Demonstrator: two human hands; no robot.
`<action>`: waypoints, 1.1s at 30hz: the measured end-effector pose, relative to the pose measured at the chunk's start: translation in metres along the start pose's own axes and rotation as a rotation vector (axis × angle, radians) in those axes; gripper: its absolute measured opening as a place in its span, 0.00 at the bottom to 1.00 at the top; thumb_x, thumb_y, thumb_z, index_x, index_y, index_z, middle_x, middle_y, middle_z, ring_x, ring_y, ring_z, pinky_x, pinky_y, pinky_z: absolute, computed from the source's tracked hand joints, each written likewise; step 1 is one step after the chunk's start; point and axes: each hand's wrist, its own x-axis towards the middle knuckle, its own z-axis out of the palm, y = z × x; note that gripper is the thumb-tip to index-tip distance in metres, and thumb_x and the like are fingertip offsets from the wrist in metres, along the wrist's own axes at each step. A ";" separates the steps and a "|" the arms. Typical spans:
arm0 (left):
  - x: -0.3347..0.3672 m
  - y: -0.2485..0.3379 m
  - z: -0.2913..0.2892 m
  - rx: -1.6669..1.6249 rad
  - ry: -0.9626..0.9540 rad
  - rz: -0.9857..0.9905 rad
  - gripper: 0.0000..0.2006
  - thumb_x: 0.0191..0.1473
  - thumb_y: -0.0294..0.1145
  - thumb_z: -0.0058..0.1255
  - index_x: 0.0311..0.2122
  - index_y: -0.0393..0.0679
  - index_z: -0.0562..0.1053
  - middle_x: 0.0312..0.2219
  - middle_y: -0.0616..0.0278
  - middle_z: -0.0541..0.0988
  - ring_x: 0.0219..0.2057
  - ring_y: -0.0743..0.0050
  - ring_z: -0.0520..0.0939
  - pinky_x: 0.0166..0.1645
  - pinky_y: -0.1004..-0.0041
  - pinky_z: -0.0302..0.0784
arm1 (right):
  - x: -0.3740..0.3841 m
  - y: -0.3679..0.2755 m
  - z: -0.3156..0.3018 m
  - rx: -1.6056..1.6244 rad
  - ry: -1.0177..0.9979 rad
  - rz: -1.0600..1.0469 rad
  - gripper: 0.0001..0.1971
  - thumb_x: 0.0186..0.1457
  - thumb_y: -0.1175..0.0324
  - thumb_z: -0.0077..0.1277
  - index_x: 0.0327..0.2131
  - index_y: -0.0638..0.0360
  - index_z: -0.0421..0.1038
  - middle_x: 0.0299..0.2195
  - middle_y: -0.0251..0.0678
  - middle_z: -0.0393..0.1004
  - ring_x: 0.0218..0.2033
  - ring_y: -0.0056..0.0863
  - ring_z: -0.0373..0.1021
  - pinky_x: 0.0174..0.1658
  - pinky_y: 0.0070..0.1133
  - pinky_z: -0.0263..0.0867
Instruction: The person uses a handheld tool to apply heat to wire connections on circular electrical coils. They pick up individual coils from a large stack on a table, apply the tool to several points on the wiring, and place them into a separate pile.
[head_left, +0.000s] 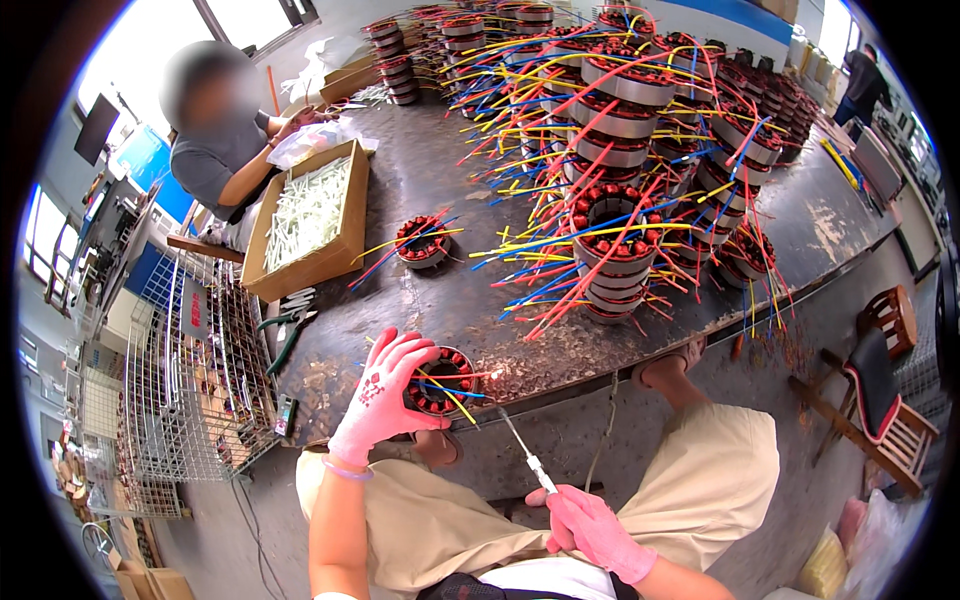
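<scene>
My left hand (385,395), in a pink glove, grips a motor stator (447,365) at the table's front edge, fingers over its far side and thumb on the near side. The stator has red windings, with yellow, blue and red leads reaching right. A bright orange glow shows at the red lead's end. Below it, my pink-gloved right hand (595,530) is closed round a slim pen-like tool (538,470) with a white handle and thin metal shaft. The tool's tip points up towards the leads, near the blue one; whether they touch I cannot tell.
Another stator (423,243) lies farther back on the dark table (430,150). Tall stacks of stators (615,240) with spread leads fill its right side. A cardboard box (355,215) of white tubes stands left, beside a seated person (215,150). Green-handled pliers (288,340) lie near wire racks (205,370).
</scene>
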 end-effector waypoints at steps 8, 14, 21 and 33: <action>-0.001 -0.002 0.000 -0.004 0.013 0.003 0.45 0.23 0.48 0.74 0.53 0.44 0.71 0.52 0.59 0.74 0.60 0.54 0.69 0.70 0.50 0.50 | 0.000 -0.008 0.002 -0.020 0.001 0.002 0.19 0.69 0.61 0.38 0.51 0.70 0.67 0.15 0.26 0.59 0.16 0.15 0.55 0.30 0.20 0.67; 0.000 0.000 -0.001 -0.008 -0.002 -0.003 0.45 0.24 0.48 0.74 0.53 0.44 0.71 0.52 0.58 0.74 0.60 0.54 0.68 0.70 0.50 0.50 | 0.000 -0.007 0.001 0.008 -0.022 -0.004 0.19 0.70 0.61 0.38 0.51 0.70 0.67 0.15 0.25 0.60 0.17 0.14 0.56 0.29 0.18 0.67; 0.000 0.001 -0.002 -0.002 -0.013 -0.011 0.45 0.25 0.49 0.74 0.54 0.44 0.70 0.52 0.58 0.74 0.61 0.54 0.68 0.70 0.50 0.49 | 0.001 -0.003 -0.001 -0.010 -0.024 -0.007 0.19 0.70 0.61 0.38 0.51 0.69 0.67 0.15 0.25 0.59 0.17 0.13 0.55 0.29 0.19 0.67; -0.001 0.002 -0.001 -0.002 0.009 -0.011 0.44 0.25 0.49 0.73 0.53 0.45 0.71 0.52 0.59 0.74 0.60 0.54 0.68 0.69 0.50 0.51 | 0.000 -0.004 0.000 -0.013 -0.010 0.002 0.18 0.69 0.63 0.38 0.51 0.69 0.67 0.16 0.25 0.59 0.17 0.14 0.55 0.30 0.20 0.67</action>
